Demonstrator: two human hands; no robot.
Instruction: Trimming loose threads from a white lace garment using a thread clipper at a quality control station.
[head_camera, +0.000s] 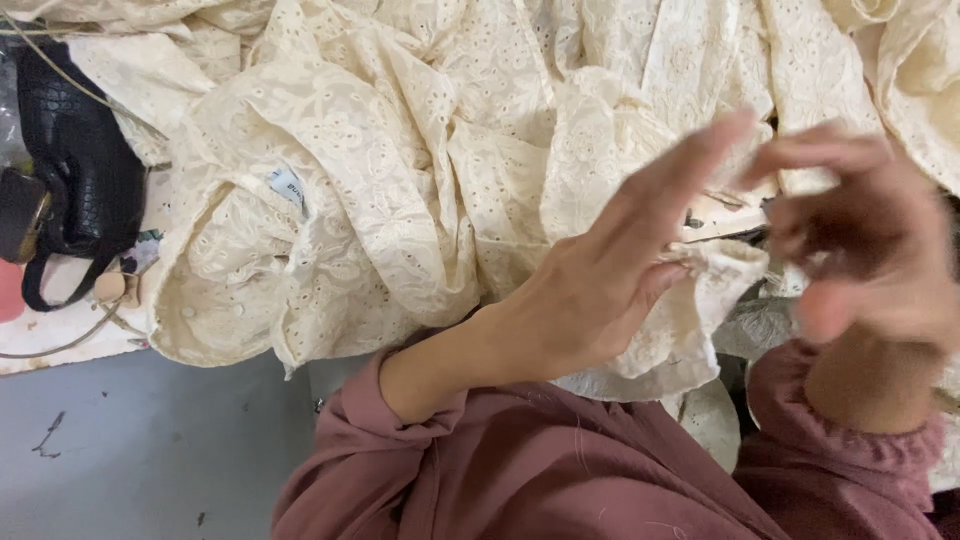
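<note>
A heap of cream eyelet-embroidered garments (400, 180) covers the table. My left hand (610, 270) hovers over it with fingers stretched out and apart, its thumb side against a gathered sleeve cuff (715, 285) of the cloth. My right hand (865, 250) is raised at the right edge, blurred, with fingers curled loosely and nothing seen in it. Both wrists wear dusty-pink sleeves (520, 470). A small white label (288, 187) shows on one garment at the left.
A black textured handbag (80, 160) with a strap lies at the far left on the table. A thin cord and a small round bead (110, 288) lie below it. Grey floor (150, 450) shows at the lower left.
</note>
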